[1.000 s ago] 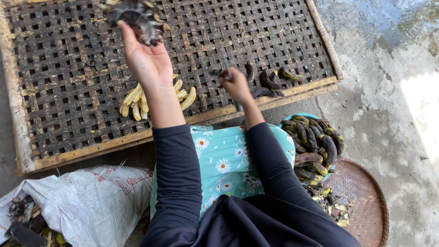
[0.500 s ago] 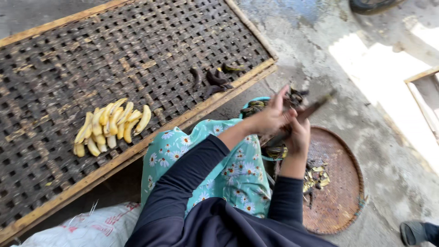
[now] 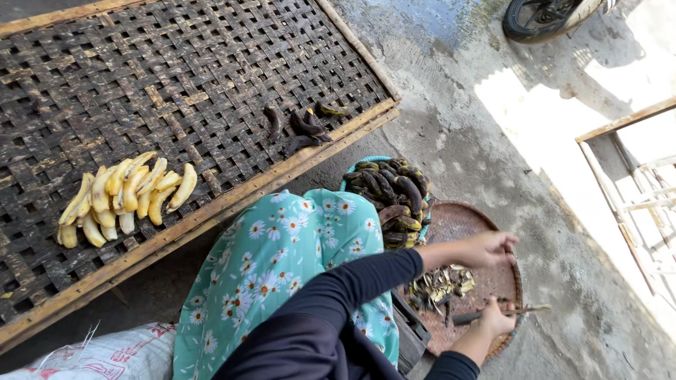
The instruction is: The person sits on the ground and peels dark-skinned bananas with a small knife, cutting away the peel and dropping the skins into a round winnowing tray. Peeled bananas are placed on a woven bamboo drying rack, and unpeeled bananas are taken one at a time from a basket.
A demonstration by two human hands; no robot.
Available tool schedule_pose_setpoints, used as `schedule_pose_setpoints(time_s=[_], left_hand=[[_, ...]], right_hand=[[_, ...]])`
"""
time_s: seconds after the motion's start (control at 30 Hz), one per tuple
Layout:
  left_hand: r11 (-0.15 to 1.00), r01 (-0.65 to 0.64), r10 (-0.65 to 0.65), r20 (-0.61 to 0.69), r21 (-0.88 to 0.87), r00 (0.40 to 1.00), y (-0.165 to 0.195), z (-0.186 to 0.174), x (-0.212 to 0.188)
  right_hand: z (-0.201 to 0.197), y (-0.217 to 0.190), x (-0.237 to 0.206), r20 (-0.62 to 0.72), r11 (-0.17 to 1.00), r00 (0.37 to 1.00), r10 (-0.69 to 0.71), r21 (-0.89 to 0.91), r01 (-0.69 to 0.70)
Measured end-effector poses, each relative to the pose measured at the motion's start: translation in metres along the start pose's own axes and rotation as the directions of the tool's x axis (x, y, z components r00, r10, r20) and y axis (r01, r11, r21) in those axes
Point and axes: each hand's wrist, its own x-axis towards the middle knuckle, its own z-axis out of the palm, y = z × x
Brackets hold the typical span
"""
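Observation:
My left hand (image 3: 489,248) hovers palm down over a round woven tray (image 3: 461,218), fingers curled; what lies under them is hidden. My right hand (image 3: 498,320) is lower on the tray, gripping a dark-handled knife (image 3: 493,313) whose blade points right. A pile of peel scraps (image 3: 440,283) lies on the tray between my hands and my lap. A teal basket (image 3: 359,163) heaped with blackened bananas (image 3: 391,186) stands just beyond the tray.
A large woven bamboo rack (image 3: 176,77) in a wooden frame holds peeled yellow bananas (image 3: 127,197) and a few dark pieces (image 3: 299,128). A white sack (image 3: 105,355) lies at bottom left. A wheel (image 3: 542,17) and a wooden frame (image 3: 634,183) stand on the wet concrete.
My hands came down from the rack to the tray at my right. The dark banana held half a second ago is no longer visible in them.

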Motion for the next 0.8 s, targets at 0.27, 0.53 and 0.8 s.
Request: schedule_pose_setpoints(time_s=[0.27, 0.53, 0.8], left_hand=[[0.529, 0.603, 0.209, -0.780, 0.597, 0.589, 0.072, -0.303, -0.138], [-0.054, 0.906, 0.098, -0.901, 0.419, 0.422, 0.028, -0.378, -0.259], [-0.339, 0.806, 0.147, -0.819, 0.485, 0.555, 0.030, -0.372, -0.249]], right_hand=[[0.037, 0.051, -0.010, -0.045, 0.993, 0.992, 0.120, -0.015, -0.121], [0.069, 0.027, -0.033, 0.167, 0.993, 0.979, 0.115, 0.009, -0.118], [0.052, 0.032, -0.039, 0.295, 0.996, 0.955, 0.047, 0.064, -0.069]])
